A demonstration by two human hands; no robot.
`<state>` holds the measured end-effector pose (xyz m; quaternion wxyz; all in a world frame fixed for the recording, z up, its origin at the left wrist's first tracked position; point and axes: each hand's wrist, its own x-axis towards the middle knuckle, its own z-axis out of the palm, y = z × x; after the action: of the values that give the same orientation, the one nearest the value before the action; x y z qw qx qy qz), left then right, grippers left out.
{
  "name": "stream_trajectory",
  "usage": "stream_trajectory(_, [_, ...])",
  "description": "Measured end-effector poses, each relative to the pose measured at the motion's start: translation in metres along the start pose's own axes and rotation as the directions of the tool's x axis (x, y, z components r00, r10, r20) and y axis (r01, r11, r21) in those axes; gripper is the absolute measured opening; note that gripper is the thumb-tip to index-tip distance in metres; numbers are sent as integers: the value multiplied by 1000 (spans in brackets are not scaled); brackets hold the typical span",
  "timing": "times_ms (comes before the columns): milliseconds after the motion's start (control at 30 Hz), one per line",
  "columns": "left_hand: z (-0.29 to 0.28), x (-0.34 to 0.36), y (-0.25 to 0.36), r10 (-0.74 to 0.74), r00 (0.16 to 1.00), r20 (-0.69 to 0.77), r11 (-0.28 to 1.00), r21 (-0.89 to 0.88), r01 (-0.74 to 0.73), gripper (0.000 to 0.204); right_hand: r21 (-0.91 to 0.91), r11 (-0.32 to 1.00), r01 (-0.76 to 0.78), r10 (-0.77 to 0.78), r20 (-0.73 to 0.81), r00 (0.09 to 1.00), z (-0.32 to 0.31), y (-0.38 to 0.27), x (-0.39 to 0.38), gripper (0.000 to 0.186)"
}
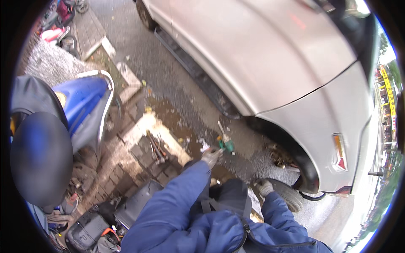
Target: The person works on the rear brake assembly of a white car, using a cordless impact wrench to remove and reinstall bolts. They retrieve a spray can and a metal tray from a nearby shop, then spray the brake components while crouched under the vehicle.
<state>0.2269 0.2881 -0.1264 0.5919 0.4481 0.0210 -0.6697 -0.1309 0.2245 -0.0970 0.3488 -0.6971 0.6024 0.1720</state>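
My left hand (212,157), in a pale work glove, reaches forward and down over the wet ground. Its fingertips are at the near end of a green tool (226,145) with a metal shaft pointing away. Blur hides whether the fingers close round it. My right hand (264,186), gloved too, is curled over the edge of a loose black tyre (287,195). The tyre is beside the open wheel arch (291,145) of a silver vehicle (291,71), where bare hub parts (282,158) show.
Several hand tools (156,148) lie on the paving to the left. A blue scooter (82,101) with a dark seat stands farther left. Black cases (137,202) are at lower left. The vehicle's side step (194,74) runs along the right of the lane.
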Motion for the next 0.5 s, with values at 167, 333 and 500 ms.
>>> stream_trajectory(167, [19, -95, 91, 41, 942, -332, 980, 199, 28, 20, 28, 993, 117, -120, 145, 982, -84, -95, -68, 47])
stream_trajectory(333, [63, -169, 146, 80, 914, -398, 985, 173, -11, 17, 162, 932, 324, -347, 144, 927, -152, -213, -116, 45])
stream_trajectory(500, [88, -187, 169, 63, 939, -337, 989, 149, -13, 18, 114, 835, 539, -550, 129, 825, -180, -308, -111, 38])
